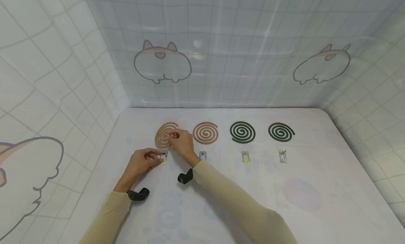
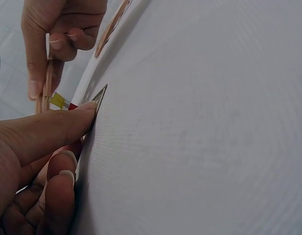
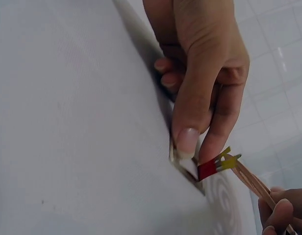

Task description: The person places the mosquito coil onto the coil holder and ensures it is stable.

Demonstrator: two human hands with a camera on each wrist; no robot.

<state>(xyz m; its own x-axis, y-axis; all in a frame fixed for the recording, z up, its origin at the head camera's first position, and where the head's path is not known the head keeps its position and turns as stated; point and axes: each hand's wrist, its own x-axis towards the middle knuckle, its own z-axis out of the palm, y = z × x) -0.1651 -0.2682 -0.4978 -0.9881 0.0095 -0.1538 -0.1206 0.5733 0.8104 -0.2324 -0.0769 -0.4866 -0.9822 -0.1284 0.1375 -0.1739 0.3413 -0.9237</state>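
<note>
Tan coil [image 1: 163, 133], spiral form, at left of centre in the head frame; held by the right hand [image 1: 184, 144], thumb and fingers pinched on it, gap narrow. Coil is tilted, seen edge-on in both wrist views. Left hand [image 1: 141, 163], lower left of the same frame, pinches a small rectangular metal stand [image 3: 187, 177] between thumb and fingertip, just below the coil; the stand lies at the white table surface [image 1: 310, 173]. From the stand rises a tab [image 3: 208, 171], red at its base and yellow toward the tip. Tip reaches the coil's edge in the right wrist view; cannot tell whether it passes between the rings. Remaining row, centre to right of the head frame: second tan coil [image 1: 205, 133], dark green coil [image 1: 242, 132], further dark green coil [image 1: 281, 132], all flat and apart from one another. Below each, one stand: silvery stand [image 1: 203, 155], yellowish stand [image 1: 245, 157], and at far right a silvery-grey stand [image 1: 283, 157] with a greenish prong at its top. Beige sleeves [image 1: 234, 198] on both arms; black device [image 1: 139, 194] at each wrist. Grid-patterned backdrop [image 1: 234, 54] fills the upper frame, printed with cartoon animal outlines [image 1: 162, 63].
</note>
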